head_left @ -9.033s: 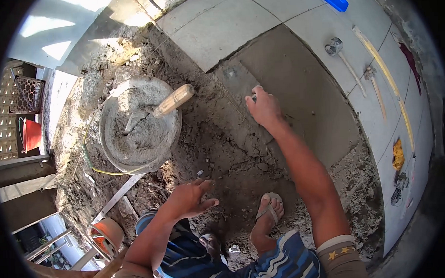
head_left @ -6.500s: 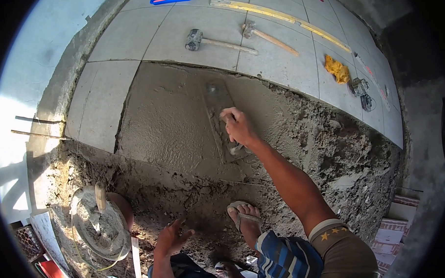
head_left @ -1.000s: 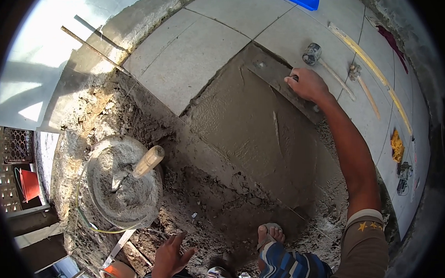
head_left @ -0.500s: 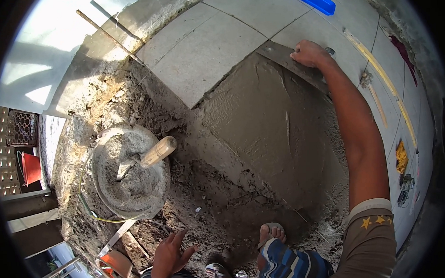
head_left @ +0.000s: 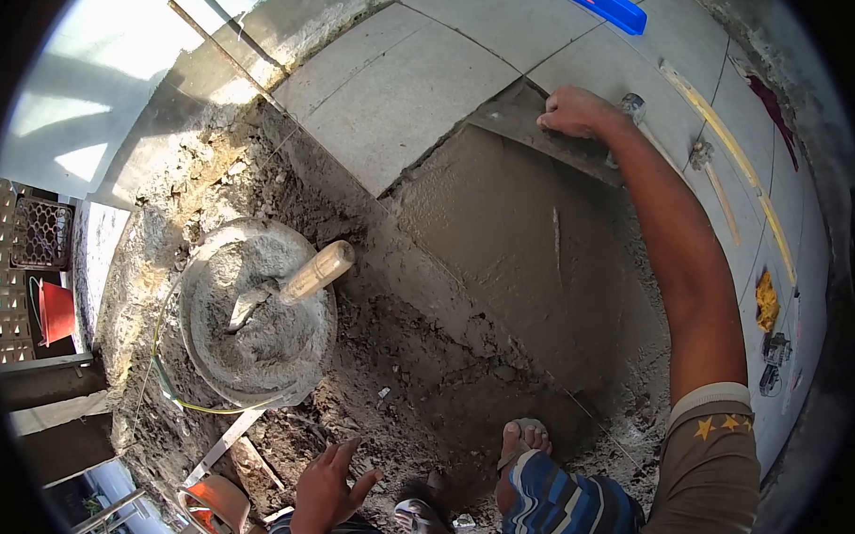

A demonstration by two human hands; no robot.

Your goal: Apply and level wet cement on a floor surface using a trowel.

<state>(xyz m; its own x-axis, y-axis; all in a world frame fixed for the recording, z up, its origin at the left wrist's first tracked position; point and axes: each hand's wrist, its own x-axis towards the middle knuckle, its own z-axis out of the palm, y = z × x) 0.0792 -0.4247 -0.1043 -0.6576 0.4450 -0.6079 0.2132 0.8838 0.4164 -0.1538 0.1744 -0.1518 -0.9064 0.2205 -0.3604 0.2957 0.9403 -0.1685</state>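
Grasping a flat trowel (head_left: pixel 515 128) from above, the right hand (head_left: pixel 578 114) has its fingers clenched; the trowel lies over wet mortar (head_left: pixel 496 208), beside a floor tile (head_left: pixel 408 103). The left hand (head_left: pixel 327 493) hangs empty, fingers parted. Tilting the trowel under uneven pressure could gouge the mortar.

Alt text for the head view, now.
A person's right hand holds a flat grey rectangular trowel at the edge of wet grey mortar, beside pale floor tiles. The left hand hangs empty; beyond it, a round grey bucket holds a wooden-handled trowel.
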